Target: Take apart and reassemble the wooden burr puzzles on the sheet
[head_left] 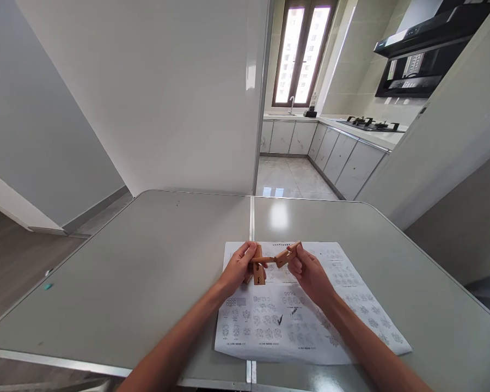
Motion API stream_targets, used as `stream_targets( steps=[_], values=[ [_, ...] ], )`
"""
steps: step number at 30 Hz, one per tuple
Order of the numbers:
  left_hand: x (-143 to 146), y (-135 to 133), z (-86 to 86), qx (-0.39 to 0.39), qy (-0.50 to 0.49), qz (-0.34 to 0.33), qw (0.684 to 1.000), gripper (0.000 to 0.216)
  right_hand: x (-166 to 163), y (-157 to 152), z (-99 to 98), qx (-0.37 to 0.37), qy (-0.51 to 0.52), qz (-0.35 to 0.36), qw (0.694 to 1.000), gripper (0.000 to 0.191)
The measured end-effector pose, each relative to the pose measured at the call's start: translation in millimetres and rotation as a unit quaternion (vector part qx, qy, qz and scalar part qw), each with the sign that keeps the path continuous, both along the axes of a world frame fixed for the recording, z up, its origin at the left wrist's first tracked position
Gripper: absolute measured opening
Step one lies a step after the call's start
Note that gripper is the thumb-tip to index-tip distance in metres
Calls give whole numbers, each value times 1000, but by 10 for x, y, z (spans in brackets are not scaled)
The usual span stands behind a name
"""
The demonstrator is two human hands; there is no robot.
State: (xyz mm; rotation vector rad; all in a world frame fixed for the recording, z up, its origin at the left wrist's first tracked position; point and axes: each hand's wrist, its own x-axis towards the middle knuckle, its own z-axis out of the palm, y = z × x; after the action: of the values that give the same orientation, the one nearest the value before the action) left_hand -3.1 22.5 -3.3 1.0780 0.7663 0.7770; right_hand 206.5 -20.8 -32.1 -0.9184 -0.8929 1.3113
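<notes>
My left hand (237,268) is closed around a cluster of notched wooden puzzle pieces (258,268), held upright just above a printed instruction sheet (310,321). My right hand (307,271) pinches another wooden piece (288,254), tilted, its end meeting a thin bar that sticks out of the left cluster. Both hands hover close together over the sheet's far edge. The sheet shows rows of small puzzle diagrams and a few check marks.
The sheet lies on a grey folding table (147,272) with a metal seam (251,218) down the middle. A small teal speck (47,286) sits near the left edge. Beyond are a white wall and a kitchen with cabinets (343,158) and a stove.
</notes>
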Motion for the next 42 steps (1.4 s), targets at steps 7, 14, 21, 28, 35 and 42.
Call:
stream_targets(
  steps=[7,14,21,28,35,42],
  values=[
    [23,3,-26,48,53,23,997,48,-9,-42,-2,-22,0,109,994,34],
    [33,-10,-72,111,98,25,989,46,-52,-78,-10,-27,27,156,987,33],
    [55,-34,-49,118,112,32,986,46,-83,-124,-23,-8,3,163,987,31],
    [34,-24,-73,97,98,10,990,49,-106,-131,5,22,-11,156,988,27],
    [47,-47,-61,127,124,40,983,51,-138,-144,-11,23,-12,149,989,29],
    [35,-69,-14,138,122,30,982,53,-117,-138,-23,7,16,159,987,27]
  ],
)
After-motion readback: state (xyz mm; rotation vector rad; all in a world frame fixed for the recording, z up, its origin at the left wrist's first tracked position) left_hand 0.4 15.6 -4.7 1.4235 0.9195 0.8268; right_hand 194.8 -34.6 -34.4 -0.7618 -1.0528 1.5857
